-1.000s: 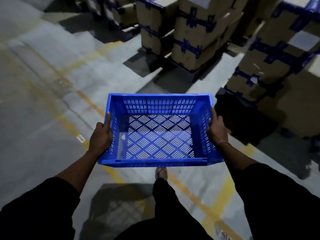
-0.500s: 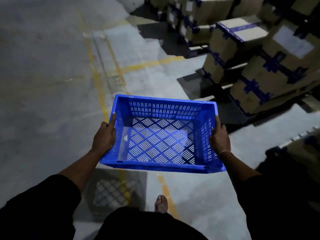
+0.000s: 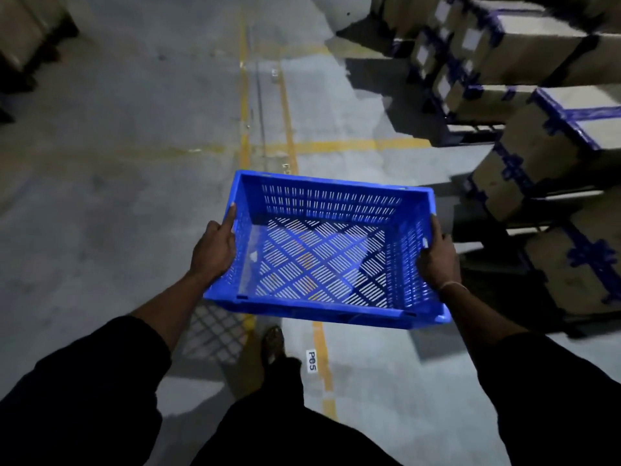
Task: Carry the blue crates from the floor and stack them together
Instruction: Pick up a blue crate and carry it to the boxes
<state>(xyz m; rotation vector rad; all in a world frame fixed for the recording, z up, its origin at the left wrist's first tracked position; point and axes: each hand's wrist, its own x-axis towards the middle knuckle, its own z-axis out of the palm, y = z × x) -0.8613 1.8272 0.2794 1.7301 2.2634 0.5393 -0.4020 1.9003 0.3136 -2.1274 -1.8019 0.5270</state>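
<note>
The grey concrete floor (image 3: 134,163) lies open ahead and to my left, smooth and dull, crossed by worn yellow painted lines (image 3: 244,95) that run away from me and branch off to the right. Along my right side the room is hemmed in by stacked brown cardboard boxes bound with blue tape (image 3: 544,153), their nearest corners close beside the crate's right edge. A dark stack (image 3: 30,35) sits in the far left corner, well apart.

I carry the blue slotted plastic crate (image 3: 322,297) in the air in front of my waist, above the floor, empty, its rectangular rim tilted slightly down to the right. Its walls have rows of narrow slots and its base a diamond lattice through which the floor shows.

My left hand (image 3: 213,250) has its grip closed on the left rim, thumb along the top edge; my right hand (image 3: 437,260) grips the right wall likewise.

A small white floor label reading P05 (image 3: 312,361) lies beside my sandalled foot (image 3: 273,341).
</note>
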